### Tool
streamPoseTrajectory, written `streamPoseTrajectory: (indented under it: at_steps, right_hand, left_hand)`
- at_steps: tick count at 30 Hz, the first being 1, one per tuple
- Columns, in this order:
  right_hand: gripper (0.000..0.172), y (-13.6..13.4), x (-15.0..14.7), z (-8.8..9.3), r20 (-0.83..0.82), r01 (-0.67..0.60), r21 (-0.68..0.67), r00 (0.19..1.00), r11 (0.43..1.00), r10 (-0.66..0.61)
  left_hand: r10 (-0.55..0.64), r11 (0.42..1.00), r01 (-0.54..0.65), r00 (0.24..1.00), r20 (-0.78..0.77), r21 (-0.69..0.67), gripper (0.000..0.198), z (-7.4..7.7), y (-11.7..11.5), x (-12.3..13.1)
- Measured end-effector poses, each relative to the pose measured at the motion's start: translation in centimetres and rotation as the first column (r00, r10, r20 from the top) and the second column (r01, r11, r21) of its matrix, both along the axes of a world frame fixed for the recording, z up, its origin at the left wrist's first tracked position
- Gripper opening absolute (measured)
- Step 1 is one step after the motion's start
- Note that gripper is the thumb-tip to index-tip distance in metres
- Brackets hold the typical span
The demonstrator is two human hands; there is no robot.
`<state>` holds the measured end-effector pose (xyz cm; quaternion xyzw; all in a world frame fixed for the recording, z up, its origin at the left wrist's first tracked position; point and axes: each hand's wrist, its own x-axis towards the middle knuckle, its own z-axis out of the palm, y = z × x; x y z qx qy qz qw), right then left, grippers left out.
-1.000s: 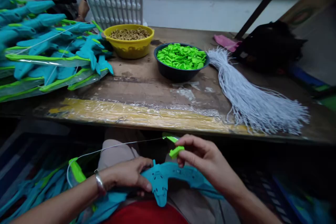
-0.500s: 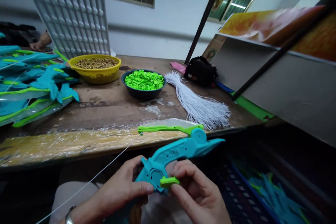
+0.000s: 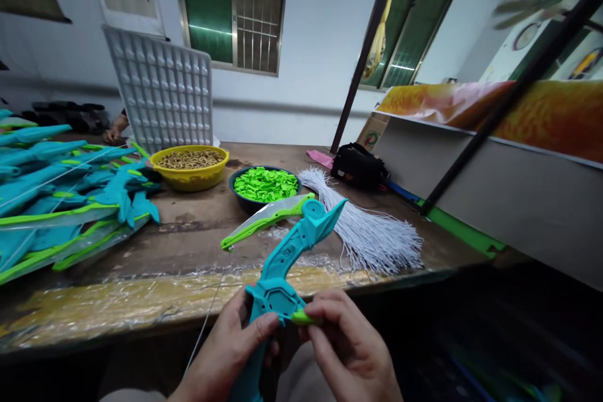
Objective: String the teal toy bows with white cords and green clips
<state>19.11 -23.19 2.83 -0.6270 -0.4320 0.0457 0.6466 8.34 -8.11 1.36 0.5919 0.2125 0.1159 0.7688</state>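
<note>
Tilted up since half a second ago, the bow (image 3: 287, 251) now stands steeply, its pointed tip raised above the table (image 3: 141, 251) edge where before it lay nearly level, and the view has lifted with it. At far left a pile (image 3: 61, 201) of finished teal bows lies on the table, with a white tray (image 3: 160, 100) propped upright behind a yellow bowl (image 3: 191, 183) of brownish rings. A thin string (image 3: 203, 325) runs down past the left hand (image 3: 226, 352), whose thumb and fingers are closed around the bow's hexagonal hub from the left. On the hub's right side sits the green clip (image 3: 301, 318): earlier it lay across the front, plain to see, and now only its end shows, pinched between the thumb and forefinger of the right hand (image 3: 348, 352), so it looks pressed partly into the hub, though how far it is seated I cannot tell. Behind the bow's green limb (image 3: 264, 221) a dark bowl (image 3: 239, 201) holds more green pieces (image 3: 266, 183), then a bundle of white cords (image 3: 372, 235), then a black bag (image 3: 358, 166)
</note>
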Motion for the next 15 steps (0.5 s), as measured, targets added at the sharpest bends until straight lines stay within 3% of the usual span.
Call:
streamPoseTrajectory:
  at_steps: [4, 6, 8, 12, 15]
  right_hand:
    - [0.009, 0.9, 1.4, 0.1, 0.311, 0.046, -0.112, 0.950, 0.993, -0.009]
    - [0.025, 1.3, 2.0, 0.3, 0.507, 0.108, -0.130, 0.862, 0.986, -0.028]
    - [0.041, 1.6, 2.5, 0.7, 0.599, 0.129, -0.159, 0.801, 0.979, -0.008]
    - [0.028, 2.0, 2.7, 1.4, 0.452, 0.116, -0.167, 0.892, 0.979, -0.028]
    - [0.012, 2.3, 2.2, 1.7, 0.140, 0.123, -0.106, 0.984, 0.987, -0.108]
  left_hand:
    - [0.104, 0.993, -0.103, 0.994, 0.017, -0.053, 0.044, 0.0, 0.0, 0.4]
    - [0.143, 0.987, -0.142, 0.990, 0.017, -0.071, 0.044, 0.2, 0.2, 0.6]
    - [0.159, 0.984, -0.156, 0.987, 0.026, -0.091, 0.044, 0.3, 0.3, 0.7]
    - [0.179, 0.979, -0.169, 0.980, 0.086, -0.113, 0.042, 0.1, 0.6, 0.9]
    - [0.217, 0.973, -0.206, 0.971, 0.103, -0.105, 0.041, -0.1, 0.7, 1.2]
